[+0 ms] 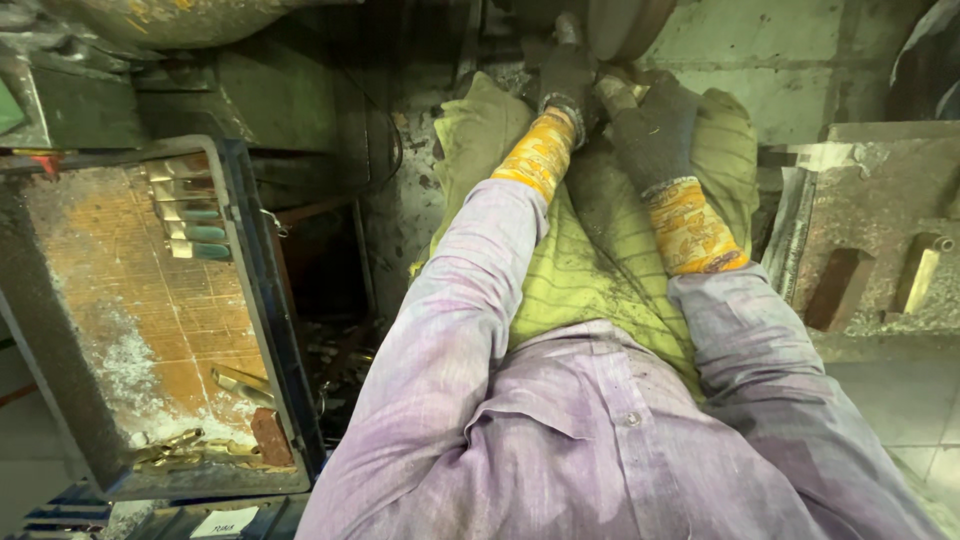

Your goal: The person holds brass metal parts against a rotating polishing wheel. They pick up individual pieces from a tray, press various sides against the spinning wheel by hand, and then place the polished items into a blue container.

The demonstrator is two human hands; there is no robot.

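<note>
Tray lies left of the hands, block right.

Single view only, head-mounted, so no second view to overlap with. Camera sits above the person's chest and looks steeply down and forward along both lilac sleeves. Near field: shirt front and yellow-green apron fill the lower centre. Far field, top centre: gloved hands at the machine. Wide lens; frame left edge takes in a blue-rimmed tray, right edge a metal block.
</note>
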